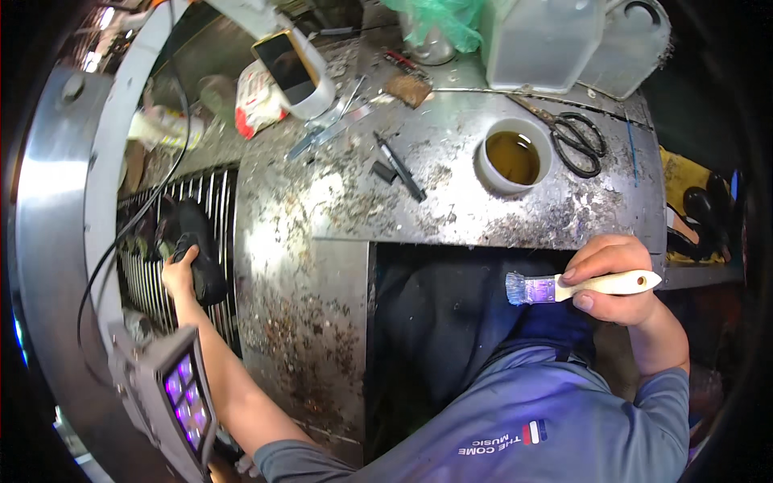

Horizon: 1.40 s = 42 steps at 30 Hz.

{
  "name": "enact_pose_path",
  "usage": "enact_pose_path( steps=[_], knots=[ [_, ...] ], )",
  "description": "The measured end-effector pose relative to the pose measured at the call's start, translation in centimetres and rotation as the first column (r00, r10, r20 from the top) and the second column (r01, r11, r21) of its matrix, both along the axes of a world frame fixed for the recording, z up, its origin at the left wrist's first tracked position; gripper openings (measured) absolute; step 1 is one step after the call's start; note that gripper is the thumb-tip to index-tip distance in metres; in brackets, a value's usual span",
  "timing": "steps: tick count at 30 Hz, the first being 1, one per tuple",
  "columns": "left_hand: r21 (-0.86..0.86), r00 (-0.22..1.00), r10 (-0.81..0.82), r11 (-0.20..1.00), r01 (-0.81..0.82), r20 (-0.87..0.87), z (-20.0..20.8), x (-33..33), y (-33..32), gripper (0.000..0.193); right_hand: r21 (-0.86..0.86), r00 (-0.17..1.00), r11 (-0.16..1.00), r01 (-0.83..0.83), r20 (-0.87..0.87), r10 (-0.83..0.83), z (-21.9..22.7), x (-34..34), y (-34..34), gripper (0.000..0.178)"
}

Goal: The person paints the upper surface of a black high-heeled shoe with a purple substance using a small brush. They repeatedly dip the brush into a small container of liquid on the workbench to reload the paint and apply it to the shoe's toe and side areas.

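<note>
The right hand (610, 278) pinches a brush (541, 290) by its pale handle, thumb on one side and curled fingers on the other; the blue-grey bristles point left of the hand, and the handle's holed end sticks out to its right. Well apart to the left, the left hand (179, 278) is closed on a black shoe (211, 249), its thumb against the shoe's side; some of its fingers are hidden, and how firmly they press I cannot tell. The shoe is over a rack (145, 302) of metal bars, which runs beneath and around the left hand. Beyond the right hand and to its left, a white cup (493, 175) of amber liquid stands on the stained table (278, 258). Scissors (551, 119) lie just beside the cup, beyond the right hand. Between the two hands, but farther from the body, are a marker (400, 167) and, near it, a cap (383, 171). Farther beyond the left hand and to its right, a phone (286, 67) rests on a white tub (318, 102). Nearer the body than the left hand, a lamp (187, 398) glows purple beside the left forearm.
</note>
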<state>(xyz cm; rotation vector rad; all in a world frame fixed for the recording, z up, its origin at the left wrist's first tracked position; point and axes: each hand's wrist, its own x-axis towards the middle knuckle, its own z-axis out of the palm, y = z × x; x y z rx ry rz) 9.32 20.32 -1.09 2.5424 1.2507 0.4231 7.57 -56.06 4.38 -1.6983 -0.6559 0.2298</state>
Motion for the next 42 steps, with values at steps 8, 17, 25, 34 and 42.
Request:
enact_pose_path(
  steps=[8,17,25,34,42],
  knots=[
    [0.285,0.993,-0.055,0.955,0.082,-0.103,-4.8,1.3,6.1,0.089,0.117,0.999,0.993,-0.013,0.031,0.009,-1.9,1.6,1.2,0.021],
    [0.437,0.877,-0.454,0.829,0.350,0.159,2.8,-5.5,-18.0,0.041,0.009,0.915,0.919,0.394,0.093,-0.393,-0.9,-2.5,-9.1,0.032],
    [0.425,0.811,-0.578,0.759,0.493,0.091,3.4,-16.6,-31.1,0.040,-0.773,0.765,0.193,0.604,0.495,-0.411,-6.0,-2.6,-30.9,0.051],
    [0.453,0.629,-0.775,0.538,0.711,-0.067,3.0,-20.2,-41.8,0.037,-0.933,0.919,0.078,0.351,0.328,-0.219,-14.9,-0.7,-36.7,0.098],
    [0.358,0.550,-0.835,0.520,0.776,0.020,2.2,-22.4,-45.7,0.039,-0.708,0.654,0.107,0.698,0.570,-0.498,-10.0,-3.4,-37.9,0.101]
  ],
)
